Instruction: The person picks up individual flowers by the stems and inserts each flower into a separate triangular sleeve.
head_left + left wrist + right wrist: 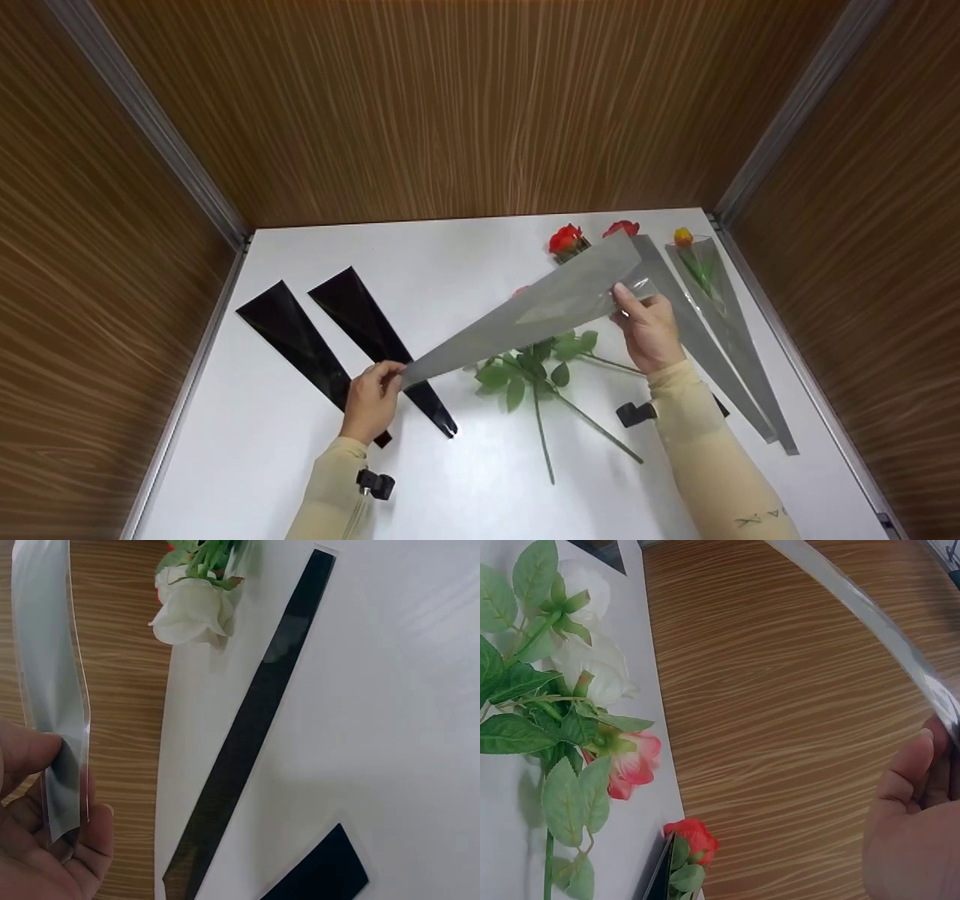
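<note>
A grey, see-through-edged flower sleeve (pixel 517 319) is held up between both hands, slanting over the table. My left hand (pixel 371 403) pinches its narrow tip, thumb on one face and fingers behind. At the wide mouth, my right hand (pixel 649 330) grips the lower corner, thumb on top. Beneath the sleeve lie roses with green leaves (pixel 493 375) and bare stems, their heads mostly covered in the head view. The right wrist view shows white roses (pixel 596 671) and a pink rose (pixel 634 765) among them.
Two black sleeves (pixel 289 330) (pixel 364 315) lie at the left. On the right are a grey sleeve (pixel 682 322) with a red rose (pixel 621 227) at its top and one holding an orange-yellow tulip (pixel 682 237). Another red rose (pixel 566 240) lies at the back. Wood-grain panels (pixel 480 112) enclose the table.
</note>
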`<action>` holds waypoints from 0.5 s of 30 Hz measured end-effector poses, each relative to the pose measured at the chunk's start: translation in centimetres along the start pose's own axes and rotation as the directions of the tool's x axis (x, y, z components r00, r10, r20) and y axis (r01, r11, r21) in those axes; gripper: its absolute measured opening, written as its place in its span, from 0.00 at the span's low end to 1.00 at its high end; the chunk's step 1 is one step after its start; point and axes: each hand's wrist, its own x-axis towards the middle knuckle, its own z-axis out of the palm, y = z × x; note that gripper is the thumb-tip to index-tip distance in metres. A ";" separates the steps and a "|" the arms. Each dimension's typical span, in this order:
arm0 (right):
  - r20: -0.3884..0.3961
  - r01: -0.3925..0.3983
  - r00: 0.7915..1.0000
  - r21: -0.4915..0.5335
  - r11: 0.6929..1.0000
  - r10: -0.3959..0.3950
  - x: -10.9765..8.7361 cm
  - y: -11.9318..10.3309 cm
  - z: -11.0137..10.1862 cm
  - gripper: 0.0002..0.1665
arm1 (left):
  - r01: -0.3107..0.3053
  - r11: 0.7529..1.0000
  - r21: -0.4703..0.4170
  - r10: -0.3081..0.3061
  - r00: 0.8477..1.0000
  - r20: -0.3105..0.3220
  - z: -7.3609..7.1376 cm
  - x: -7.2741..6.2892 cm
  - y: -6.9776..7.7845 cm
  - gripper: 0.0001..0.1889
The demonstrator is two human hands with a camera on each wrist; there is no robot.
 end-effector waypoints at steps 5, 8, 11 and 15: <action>-0.013 0.028 1.000 -0.017 0.999 -0.028 -0.1 -0.2 0.5 0.05 | 0.013 1.000 -0.016 -0.013 0.999 0.031 0.3 -0.2 -0.1 0.06; -0.026 0.044 0.999 -0.026 0.999 -0.045 -0.2 -0.3 0.8 0.01 | 0.019 1.000 -0.018 -0.017 0.998 0.066 0.6 0.0 -0.1 0.05; -0.012 0.071 0.997 -0.053 0.996 -0.071 -0.4 -0.4 1.1 0.03 | -0.004 1.000 -0.010 0.005 0.994 0.107 1.0 0.6 0.2 0.09; 0.046 0.112 0.993 -0.121 0.986 -0.107 -1.0 -0.7 1.6 0.04 | -0.066 0.998 0.018 0.063 0.989 0.133 1.9 1.6 1.7 0.19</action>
